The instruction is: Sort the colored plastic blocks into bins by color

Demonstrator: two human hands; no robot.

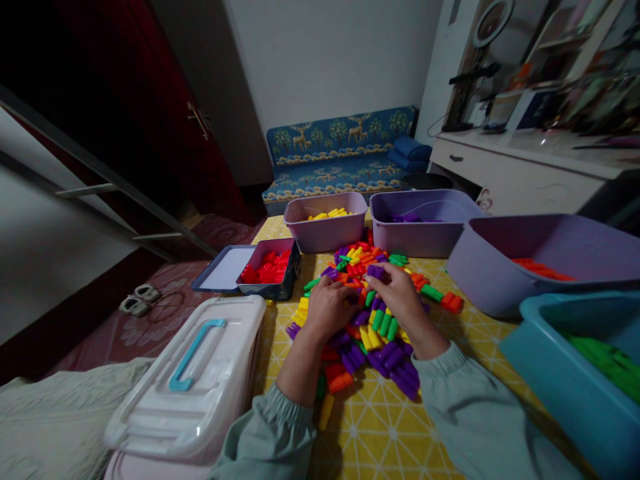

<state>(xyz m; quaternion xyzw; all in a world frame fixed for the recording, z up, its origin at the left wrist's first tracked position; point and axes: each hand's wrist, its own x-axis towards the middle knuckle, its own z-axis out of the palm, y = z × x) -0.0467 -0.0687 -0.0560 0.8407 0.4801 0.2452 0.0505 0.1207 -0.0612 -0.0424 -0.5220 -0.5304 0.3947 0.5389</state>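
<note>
Over a mixed pile of small plastic toy blocks (380, 323), both my hands are at work. My right hand (400, 297) pinches a purple toy block (375, 271) between thumb and fingers, just above the pile. Just to its left, my left hand (329, 307) lies low on the pile with its fingers curled; whatever is under them is hidden. Purple, yellow, green, orange and red blocks surround both hands, many joined in ribbed rows.
Behind the pile stand a bin of yellow blocks (325, 233) and a bin of purple blocks (417, 239). At right are a bin with orange blocks (480, 277) and a teal bin with green blocks (555, 360). A box of red blocks (270, 291) and a lidded clear case (200, 373) sit left.
</note>
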